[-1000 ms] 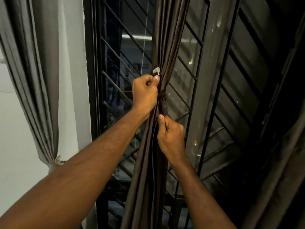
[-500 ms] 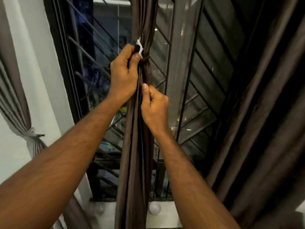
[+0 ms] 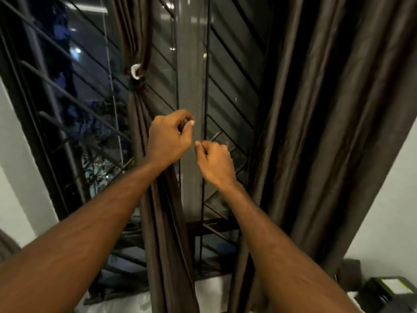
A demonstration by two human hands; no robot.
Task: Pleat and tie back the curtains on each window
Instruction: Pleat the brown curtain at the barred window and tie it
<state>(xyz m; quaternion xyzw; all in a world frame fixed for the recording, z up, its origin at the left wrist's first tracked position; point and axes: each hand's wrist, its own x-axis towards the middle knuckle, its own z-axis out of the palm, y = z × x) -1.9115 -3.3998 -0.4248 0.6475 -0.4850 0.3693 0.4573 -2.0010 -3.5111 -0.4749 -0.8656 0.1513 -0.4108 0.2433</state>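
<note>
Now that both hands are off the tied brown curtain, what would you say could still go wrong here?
1. The white tie looks small on the gathered left curtain; with the left hand and right hand away, it may slip loose.
2. The right curtain hangs untied; it could get overlooked.

top of the tied curtain (image 3: 135, 41) runs off the upper edge; loose curtain (image 3: 316, 109) hides the window's right side; black box (image 3: 392, 290) cropped at the bottom-right corner.
</note>
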